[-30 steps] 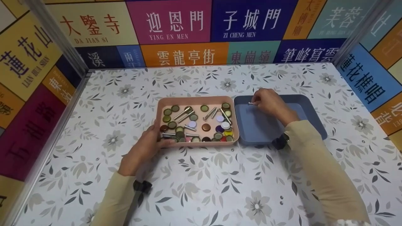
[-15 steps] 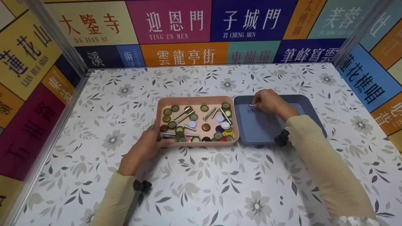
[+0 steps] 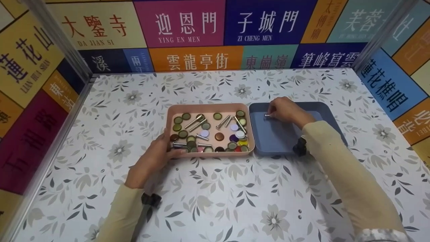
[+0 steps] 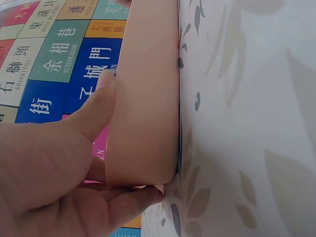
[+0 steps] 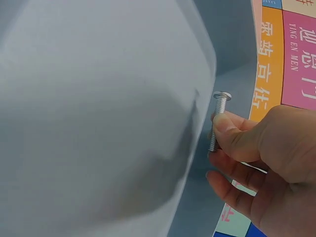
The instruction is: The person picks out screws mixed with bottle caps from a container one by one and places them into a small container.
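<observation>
Over the blue-gray tray (image 3: 273, 141), right hand (image 3: 286, 110) pinches a metal machine screw (image 5: 219, 104) between thumb and fingers, head sticking out. Left hand (image 3: 154, 154) grips the left end of the pink tray (image 3: 208, 108), thumb at its front corner. Pink tray sits right beside the blue-gray one, holding mixed bottle caps (image 3: 219, 136) and loose screws (image 3: 198, 125).
</observation>
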Available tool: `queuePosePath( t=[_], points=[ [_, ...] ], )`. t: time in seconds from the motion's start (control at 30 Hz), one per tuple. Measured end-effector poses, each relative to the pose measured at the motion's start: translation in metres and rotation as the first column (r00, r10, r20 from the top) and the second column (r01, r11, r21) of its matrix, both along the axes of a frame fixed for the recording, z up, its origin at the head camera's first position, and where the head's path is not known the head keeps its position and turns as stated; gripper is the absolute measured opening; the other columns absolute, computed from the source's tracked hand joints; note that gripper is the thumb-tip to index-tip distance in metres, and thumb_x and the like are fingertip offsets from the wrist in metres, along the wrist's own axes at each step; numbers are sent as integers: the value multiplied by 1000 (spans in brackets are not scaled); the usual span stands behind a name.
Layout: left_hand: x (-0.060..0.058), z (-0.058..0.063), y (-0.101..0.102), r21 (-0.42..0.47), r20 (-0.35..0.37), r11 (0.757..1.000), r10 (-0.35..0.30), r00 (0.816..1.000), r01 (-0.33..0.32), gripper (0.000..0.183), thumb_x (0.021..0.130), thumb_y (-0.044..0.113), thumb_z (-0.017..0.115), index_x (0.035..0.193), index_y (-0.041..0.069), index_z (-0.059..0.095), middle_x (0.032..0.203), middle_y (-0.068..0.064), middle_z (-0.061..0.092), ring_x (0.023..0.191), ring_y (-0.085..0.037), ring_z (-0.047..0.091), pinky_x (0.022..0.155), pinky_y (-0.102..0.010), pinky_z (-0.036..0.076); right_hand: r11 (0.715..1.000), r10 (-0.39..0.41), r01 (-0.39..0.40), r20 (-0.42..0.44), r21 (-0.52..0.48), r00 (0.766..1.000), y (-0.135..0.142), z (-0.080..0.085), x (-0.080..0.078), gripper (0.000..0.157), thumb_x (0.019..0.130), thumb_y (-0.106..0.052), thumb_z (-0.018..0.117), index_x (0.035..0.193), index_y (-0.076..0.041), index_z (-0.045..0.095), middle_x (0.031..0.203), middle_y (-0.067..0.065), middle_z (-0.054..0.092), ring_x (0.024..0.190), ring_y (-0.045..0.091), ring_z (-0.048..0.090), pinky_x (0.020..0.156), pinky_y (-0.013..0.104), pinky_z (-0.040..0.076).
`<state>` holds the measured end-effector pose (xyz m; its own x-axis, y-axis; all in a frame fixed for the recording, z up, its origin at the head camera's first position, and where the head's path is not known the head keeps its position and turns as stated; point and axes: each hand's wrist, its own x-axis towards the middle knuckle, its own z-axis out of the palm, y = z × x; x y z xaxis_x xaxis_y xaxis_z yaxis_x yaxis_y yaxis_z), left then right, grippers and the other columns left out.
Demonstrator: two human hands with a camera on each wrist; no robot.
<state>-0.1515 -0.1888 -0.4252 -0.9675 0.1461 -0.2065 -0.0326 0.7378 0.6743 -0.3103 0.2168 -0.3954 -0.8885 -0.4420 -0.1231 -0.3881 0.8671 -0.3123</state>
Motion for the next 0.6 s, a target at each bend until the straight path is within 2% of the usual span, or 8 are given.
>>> queuePosePath(
  t=[0.17,0.47,0.6],
  points=[
    [0,1,-1,19,-7,1000,-6,1000,6,102,95,31,69,161,9,-5,156,-27,35,142,-37,44,121,-50,30,1000,12,-12,12,3,1000,0,1,-1,9,89,0,67,91,5,74,93,22,74,82,32,64,80,48,51],
    [1,1,-2,43,-31,999,-17,999,19,101,94,30,69,162,9,-3,153,-26,40,137,-37,49,120,-51,33,998,56,-57,25,35,998,-1,-2,-1,11,86,2,70,93,9,75,94,25,74,78,30,65,74,44,54],
    [1,0,-3,46,-45,999,-21,999,23,100,94,28,70,162,9,-1,153,-26,41,135,-37,51,119,-50,34,997,55,-57,27,55,998,-3,-3,-1,12,87,1,70,95,9,74,95,25,74,79,31,66,77,47,55]
  ],
)
